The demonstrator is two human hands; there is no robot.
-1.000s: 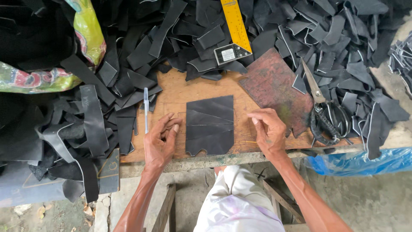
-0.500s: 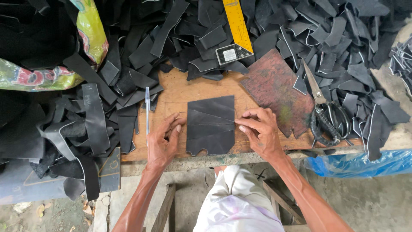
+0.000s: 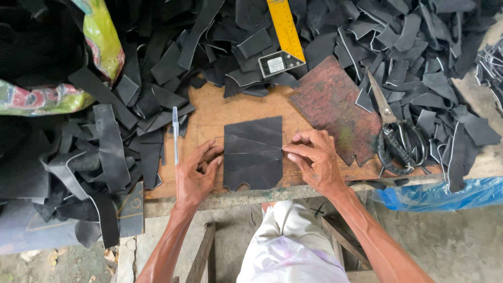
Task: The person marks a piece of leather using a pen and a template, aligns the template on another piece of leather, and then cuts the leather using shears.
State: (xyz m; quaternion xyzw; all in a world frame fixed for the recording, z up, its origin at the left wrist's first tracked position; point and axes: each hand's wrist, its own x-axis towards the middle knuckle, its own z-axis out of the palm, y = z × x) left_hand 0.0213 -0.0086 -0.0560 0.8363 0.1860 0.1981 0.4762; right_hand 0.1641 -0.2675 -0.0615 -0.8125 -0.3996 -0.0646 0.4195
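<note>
Black leather sheet (image 3: 253, 152) lies flat on the wooden surface (image 3: 230, 107), pinned at both side edges: my left hand (image 3: 195, 173) and right hand (image 3: 314, 160) press with fingertips, no closed grip. Its notched bottom sits near the front edge, so a slip could tip it off. Scraps (image 3: 131, 126) crowd left, pen (image 3: 175, 133) just beside; scissors (image 3: 395, 133) right.

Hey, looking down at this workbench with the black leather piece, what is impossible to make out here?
Head view:
- Wooden board: far edge buried under black leather scraps.
- Yellow metal ruler: cut off by top edge.
- Black-handled scissors: blade tip partly under scraps.
- Flat black leather piece: side edges covered by left hand and right hand.
</note>
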